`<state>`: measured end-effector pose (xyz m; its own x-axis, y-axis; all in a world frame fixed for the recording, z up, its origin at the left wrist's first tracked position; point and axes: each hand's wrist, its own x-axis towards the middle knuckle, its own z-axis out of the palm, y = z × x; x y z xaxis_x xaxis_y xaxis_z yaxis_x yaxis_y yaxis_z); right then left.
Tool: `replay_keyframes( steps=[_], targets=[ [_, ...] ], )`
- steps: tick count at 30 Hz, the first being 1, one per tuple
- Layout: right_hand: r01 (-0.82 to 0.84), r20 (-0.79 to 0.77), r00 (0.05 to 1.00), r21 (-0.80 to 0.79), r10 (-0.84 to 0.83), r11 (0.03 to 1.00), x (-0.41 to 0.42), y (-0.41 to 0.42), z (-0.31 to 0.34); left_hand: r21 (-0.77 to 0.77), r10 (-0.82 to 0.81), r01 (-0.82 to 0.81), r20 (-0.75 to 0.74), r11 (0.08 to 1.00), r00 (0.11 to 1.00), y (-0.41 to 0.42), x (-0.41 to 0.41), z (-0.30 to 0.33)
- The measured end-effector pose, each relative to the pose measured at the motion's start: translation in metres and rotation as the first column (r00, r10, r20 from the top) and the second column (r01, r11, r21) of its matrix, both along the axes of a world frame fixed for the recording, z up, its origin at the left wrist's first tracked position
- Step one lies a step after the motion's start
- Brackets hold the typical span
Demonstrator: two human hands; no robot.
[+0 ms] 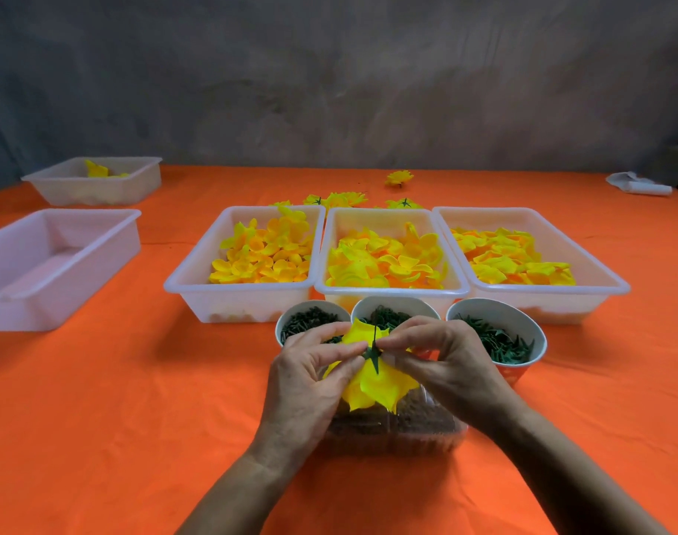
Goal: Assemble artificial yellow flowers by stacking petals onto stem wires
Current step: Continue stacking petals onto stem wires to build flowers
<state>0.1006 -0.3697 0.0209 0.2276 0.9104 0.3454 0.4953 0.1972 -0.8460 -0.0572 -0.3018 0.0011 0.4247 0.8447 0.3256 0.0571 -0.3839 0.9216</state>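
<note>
Pinching a yellow flower (372,380) between them near the table's front edge, the left hand (310,384) and right hand (445,364) met at its dark green stem wire (374,351), fingertips pressed in from either side above a clear container (426,430) of dark pieces. Just behind the hands stood three paper cups (499,334) of green parts. Beyond those, three white trays (244,260) of yellow petals (383,260) sat side by side at the table's middle. Finished flowers (399,177) lay toward the far edge. Two more trays (55,264) rested near the left edge on the orange cloth (117,418).
</note>
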Motion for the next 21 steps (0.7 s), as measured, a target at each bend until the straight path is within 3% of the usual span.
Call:
replay_keyframes(
  steps=[8,14,21],
  targets=[
    [0.089,0.033,0.995,0.010,-0.090,0.996,0.001,0.000,0.001,0.011,0.111,-0.113,0.091,0.994,0.990,-0.001,-0.002,0.001],
    [0.087,0.061,0.994,0.023,-0.089,0.996,-0.006,0.003,-0.007,0.156,0.133,-0.120,-0.078,0.980,0.988,-0.004,0.003,-0.001],
    [0.102,0.119,0.987,0.085,-0.112,0.991,-0.007,0.009,-0.009,0.315,0.155,-0.103,-0.145,0.944,0.977,-0.005,0.004,-0.003]
  ],
)
